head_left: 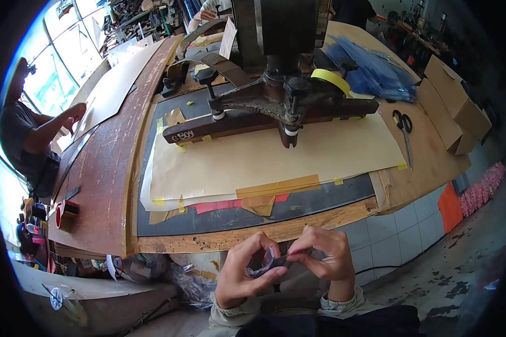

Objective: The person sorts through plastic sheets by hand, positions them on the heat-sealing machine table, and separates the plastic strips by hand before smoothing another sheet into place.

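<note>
Low in the view, in front of the bench edge, my left hand (236,275) pinches a small dark grey strip (267,265) that looks thin and bendable. Its material I cannot make out. The thumb and fingertips of my right hand (327,257) are closed on the strip's other end. Just beyond my hands, a long cream sheet (230,171) lies on a black mat (216,223), with yellow and brown tape along its edges. Across the sheet's far side runs the dark bar (253,119) of a heavy press head (287,92).
Black scissors (403,137) lie right of the sheet, near an open cardboard box (441,106). Blue clear plastic pieces (371,67) and a yellow tape roll (330,80) are behind. At left, a person (28,135) works over a large pale sheet (109,90).
</note>
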Action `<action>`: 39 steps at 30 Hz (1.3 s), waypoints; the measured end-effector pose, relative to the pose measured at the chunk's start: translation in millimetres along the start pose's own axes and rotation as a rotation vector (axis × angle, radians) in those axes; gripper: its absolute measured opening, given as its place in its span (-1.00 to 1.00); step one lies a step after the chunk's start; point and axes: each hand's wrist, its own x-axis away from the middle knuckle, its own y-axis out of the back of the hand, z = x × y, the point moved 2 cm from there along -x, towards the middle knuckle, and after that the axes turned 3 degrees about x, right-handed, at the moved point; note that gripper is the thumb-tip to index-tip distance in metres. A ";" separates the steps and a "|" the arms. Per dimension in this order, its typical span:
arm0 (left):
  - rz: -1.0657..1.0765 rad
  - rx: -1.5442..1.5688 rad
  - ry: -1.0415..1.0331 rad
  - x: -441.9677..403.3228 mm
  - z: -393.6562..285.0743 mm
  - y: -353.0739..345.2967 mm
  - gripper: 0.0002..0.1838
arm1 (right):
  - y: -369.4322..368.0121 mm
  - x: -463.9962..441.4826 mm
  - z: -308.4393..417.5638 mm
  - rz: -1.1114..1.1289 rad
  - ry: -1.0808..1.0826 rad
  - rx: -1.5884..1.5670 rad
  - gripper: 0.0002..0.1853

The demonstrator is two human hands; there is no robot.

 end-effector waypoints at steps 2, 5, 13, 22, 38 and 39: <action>0.023 -0.017 -0.006 -0.6 1.3 -0.9 -0.75 | 0.3 -0.2 -0.5 0.020 -0.002 -0.002 -0.86; 0.023 -0.038 -0.046 -0.4 8.4 -2.6 -0.75 | -0.1 1.3 -2.0 0.013 -0.013 -0.020 -0.86; -0.046 -0.121 0.044 -2.6 13.6 -3.4 -0.70 | -0.3 1.4 -3.8 0.010 -0.078 -0.014 -0.90; -0.072 -0.039 0.020 -5.3 20.2 -5.2 -0.71 | 0.7 1.9 -8.5 -0.016 -0.081 -0.064 -0.92; 0.230 -0.364 -0.100 -4.8 0.8 -0.3 -0.78 | 11.8 3.9 -2.2 0.019 0.002 0.035 -0.72; 0.198 -0.402 -0.096 -4.1 -0.8 -2.3 -0.79 | 8.2 4.6 -3.5 -0.002 0.029 0.068 -0.71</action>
